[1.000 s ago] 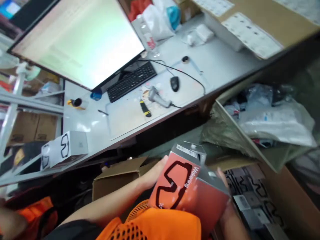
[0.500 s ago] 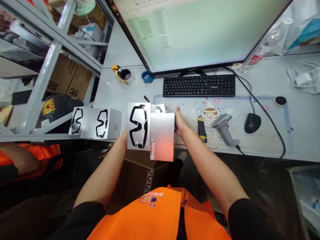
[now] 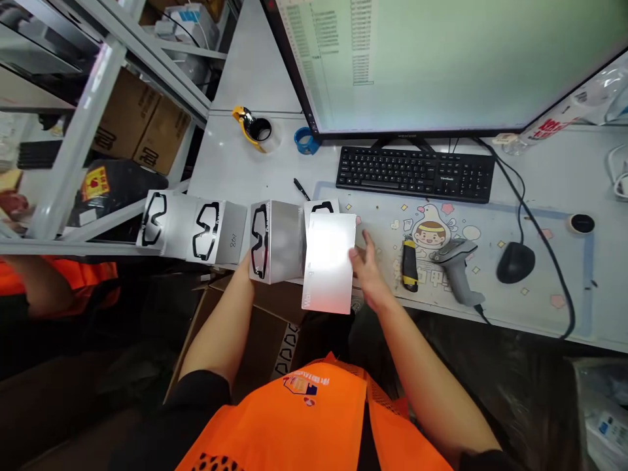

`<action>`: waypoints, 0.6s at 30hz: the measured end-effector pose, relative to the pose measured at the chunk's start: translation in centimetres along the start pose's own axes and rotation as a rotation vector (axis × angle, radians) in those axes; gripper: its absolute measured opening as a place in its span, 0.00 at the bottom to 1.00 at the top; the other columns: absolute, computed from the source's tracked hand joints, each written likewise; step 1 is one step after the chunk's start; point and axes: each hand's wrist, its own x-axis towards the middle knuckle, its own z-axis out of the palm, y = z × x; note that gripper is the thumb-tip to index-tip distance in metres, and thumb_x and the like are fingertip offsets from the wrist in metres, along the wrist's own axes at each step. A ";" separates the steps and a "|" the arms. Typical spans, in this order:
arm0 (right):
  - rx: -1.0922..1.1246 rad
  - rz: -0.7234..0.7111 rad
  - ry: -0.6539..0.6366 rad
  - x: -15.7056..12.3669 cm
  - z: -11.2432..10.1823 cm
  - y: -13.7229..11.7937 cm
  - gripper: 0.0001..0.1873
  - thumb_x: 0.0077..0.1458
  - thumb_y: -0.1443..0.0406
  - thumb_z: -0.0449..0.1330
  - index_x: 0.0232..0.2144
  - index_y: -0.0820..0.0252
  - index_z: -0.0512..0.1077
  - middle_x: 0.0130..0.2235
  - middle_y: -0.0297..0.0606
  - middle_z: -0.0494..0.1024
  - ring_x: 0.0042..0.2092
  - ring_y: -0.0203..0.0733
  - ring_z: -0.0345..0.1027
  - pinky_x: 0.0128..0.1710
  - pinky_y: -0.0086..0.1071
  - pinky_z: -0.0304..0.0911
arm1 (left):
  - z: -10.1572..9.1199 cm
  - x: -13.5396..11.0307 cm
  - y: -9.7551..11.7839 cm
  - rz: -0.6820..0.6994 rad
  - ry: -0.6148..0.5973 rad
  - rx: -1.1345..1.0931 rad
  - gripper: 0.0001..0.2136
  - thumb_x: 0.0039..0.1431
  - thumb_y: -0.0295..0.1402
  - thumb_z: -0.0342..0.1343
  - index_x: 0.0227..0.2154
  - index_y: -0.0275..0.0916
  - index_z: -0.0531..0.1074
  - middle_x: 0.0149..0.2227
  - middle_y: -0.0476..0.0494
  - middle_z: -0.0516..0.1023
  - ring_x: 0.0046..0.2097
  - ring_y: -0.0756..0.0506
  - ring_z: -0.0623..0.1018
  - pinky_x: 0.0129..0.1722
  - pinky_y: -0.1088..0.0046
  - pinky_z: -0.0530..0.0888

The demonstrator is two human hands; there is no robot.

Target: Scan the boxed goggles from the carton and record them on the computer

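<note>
A silver-white box (image 3: 286,242) printed with black goggles stands at the desk's front edge. My left hand (image 3: 246,267) is against its left side, closed on it, with most fingers hidden behind. Right beside it, a white box (image 3: 328,261) fading to pink at the bottom juts over the edge. My right hand (image 3: 370,271) is at that box's right side, fingers spread apart, a fingertip at its edge. Behind these two, another goggles box (image 3: 321,206) shows only in part. Two more goggles boxes, a near one (image 3: 206,230) and a far-left one (image 3: 154,219), stand to the left.
A monitor (image 3: 441,72), keyboard (image 3: 417,171), mouse (image 3: 515,263), barcode scanner (image 3: 456,268) and yellow-black cutter (image 3: 409,263) occupy the desk. Further left are a tape dispenser (image 3: 255,129) and blue tape roll (image 3: 306,140). An open carton (image 3: 230,340) sits below. A person's orange vest (image 3: 83,284) shows at left.
The two boxes between my hands have turned and come lower, nearer the desk, showing a grey side face. My right hand's fingers have loosened and spread. The view has shifted.
</note>
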 end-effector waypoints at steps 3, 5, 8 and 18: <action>-0.079 -0.086 -0.048 -1.7 -0.3 0.4 0.70 0.50 0.39 0.78 0.83 0.47 0.49 0.68 0.52 0.75 0.62 0.61 0.76 0.61 0.56 0.76 | -0.3 1.6 0.3 -0.004 -0.009 -0.018 0.25 0.68 0.57 0.60 0.45 0.37 0.81 0.33 0.37 0.84 0.45 0.29 0.87 0.50 0.48 0.86; -0.091 -0.144 -0.028 -1.2 -1.6 -0.6 0.63 0.51 0.41 0.78 0.79 0.50 0.58 0.65 0.51 0.78 0.62 0.62 0.76 0.61 0.57 0.76 | -0.3 2.4 0.8 0.050 -0.028 -0.007 0.31 0.68 0.64 0.56 0.48 0.37 0.81 0.41 0.33 0.86 0.51 0.30 0.87 0.53 0.51 0.85; -0.046 -0.205 0.051 0.9 -4.6 -2.6 0.50 0.52 0.44 0.76 0.71 0.51 0.69 0.64 0.48 0.81 0.62 0.60 0.78 0.60 0.53 0.77 | 0.2 2.6 1.4 0.197 0.002 0.080 0.35 0.65 0.70 0.55 0.49 0.39 0.80 0.50 0.31 0.87 0.58 0.31 0.85 0.57 0.55 0.82; -0.134 -0.279 0.065 6.8 -7.7 -2.4 0.46 0.55 0.38 0.71 0.68 0.54 0.75 0.63 0.46 0.83 0.64 0.59 0.78 0.67 0.55 0.73 | 2.1 1.2 1.5 0.513 0.047 0.420 0.28 0.53 0.55 0.73 0.45 0.38 0.78 0.46 0.37 0.86 0.52 0.34 0.83 0.58 0.56 0.80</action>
